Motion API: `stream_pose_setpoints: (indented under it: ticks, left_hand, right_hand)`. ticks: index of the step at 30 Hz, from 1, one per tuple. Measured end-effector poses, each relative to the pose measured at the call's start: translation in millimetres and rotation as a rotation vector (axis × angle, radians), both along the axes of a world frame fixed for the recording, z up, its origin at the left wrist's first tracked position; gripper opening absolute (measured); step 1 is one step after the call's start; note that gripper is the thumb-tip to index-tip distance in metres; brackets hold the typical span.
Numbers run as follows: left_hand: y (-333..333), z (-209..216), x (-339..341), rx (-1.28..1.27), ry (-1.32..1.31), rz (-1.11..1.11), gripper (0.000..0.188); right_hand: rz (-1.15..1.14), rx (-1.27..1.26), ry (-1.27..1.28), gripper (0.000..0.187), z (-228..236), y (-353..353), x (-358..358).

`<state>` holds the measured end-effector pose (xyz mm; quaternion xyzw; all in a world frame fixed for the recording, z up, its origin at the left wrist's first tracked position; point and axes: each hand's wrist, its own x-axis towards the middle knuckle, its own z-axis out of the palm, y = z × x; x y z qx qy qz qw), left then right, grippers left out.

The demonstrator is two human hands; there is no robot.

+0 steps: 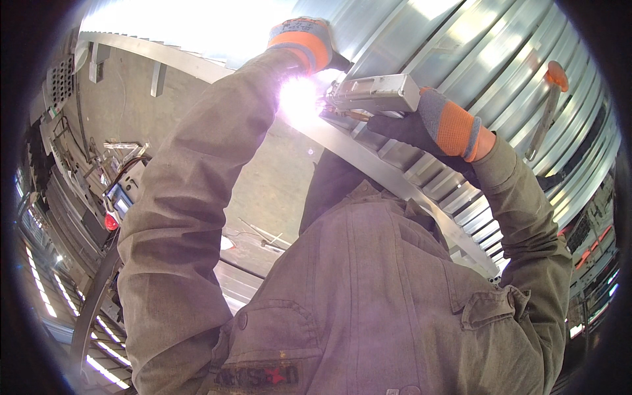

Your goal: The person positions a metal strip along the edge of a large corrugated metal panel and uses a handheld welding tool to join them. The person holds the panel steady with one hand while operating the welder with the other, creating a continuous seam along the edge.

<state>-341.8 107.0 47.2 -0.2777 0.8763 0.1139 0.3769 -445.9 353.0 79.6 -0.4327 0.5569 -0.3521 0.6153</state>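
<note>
A blinding white-violet welding arc burns at the metal frame's edge, below my left hand. My right hand, in an orange and grey glove with dark fingers, is closed around a welding torch; its copper-coloured neck points left toward the arc. Just above the torch sits a silver box-shaped metal piece, and I cannot tell whether the hand touches it. My left hand, gloved alike, lies on the ribbed metal panel above the arc. Its fingers are mostly hidden, with a dark fingertip area at the right.
An orange-headed hammer lies on the panel's slats at the right. The panel's long metal edge bar runs diagonally in front of my body. Metal stock, cables and a red round object are on the left, over a concrete floor.
</note>
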Motion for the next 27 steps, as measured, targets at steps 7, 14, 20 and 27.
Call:
stream_pose_setpoints:
  ticks: [7,14,20,27]
  left_hand:
    - [0.3,-0.6,1.7,-0.006,0.017,-0.01,0.072]
    - [1.8,6.8,1.3,0.018,0.006,0.006,0.074]
    - [3.1,13.7,-0.5,0.012,-0.009,-0.001,0.076]
    - [0.7,2.8,5.1,-0.006,0.028,0.02,0.068]
  right_hand:
    - [-0.051,-0.095,0.078,0.04,-7.5,4.9,4.0]
    - [-0.002,-0.088,0.07,0.042,6.9,-2.4,-0.7]
    - [0.037,0.055,0.048,0.041,21.4,-14.1,-0.5]
    - [0.186,0.153,0.193,0.041,41.1,-38.6,-0.8]
